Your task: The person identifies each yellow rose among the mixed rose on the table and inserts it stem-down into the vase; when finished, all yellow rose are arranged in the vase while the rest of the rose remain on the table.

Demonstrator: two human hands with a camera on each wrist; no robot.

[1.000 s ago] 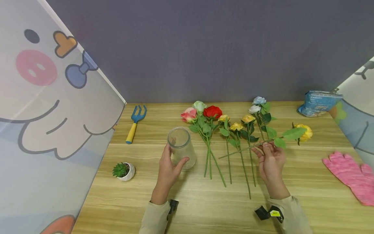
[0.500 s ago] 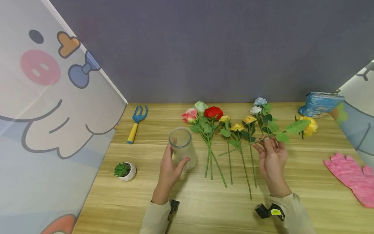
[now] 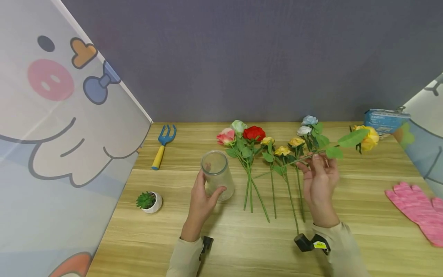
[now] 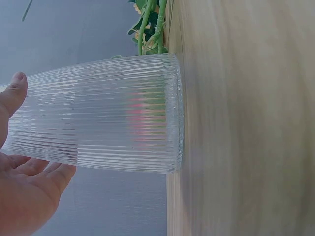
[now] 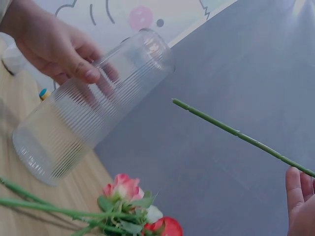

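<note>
My left hand (image 3: 202,194) grips a clear ribbed glass vase (image 3: 217,175) standing upright on the wooden table (image 3: 242,246); thumb and fingers wrap its side (image 4: 29,147). My right hand (image 3: 317,175) pinches the green stem of a yellow rose (image 3: 367,137) and holds it lifted above the table, bloom to the right and stem end pointing left toward the vase (image 5: 88,113). The bare stem (image 5: 236,133) crosses the right wrist view. Below it, several roses (image 3: 254,134) lie in a row on the table.
A blue and yellow hand fork (image 3: 162,146) lies at the back left. A small potted succulent (image 3: 148,201) stands left of the vase. A pink glove (image 3: 417,211) lies at the right, a blue packet (image 3: 385,120) at the back right. Printed screens stand on both sides.
My right hand has raised the yellow rose and carried it a little away from me; its bloom now sits higher. My left hand stays on the vase.
</note>
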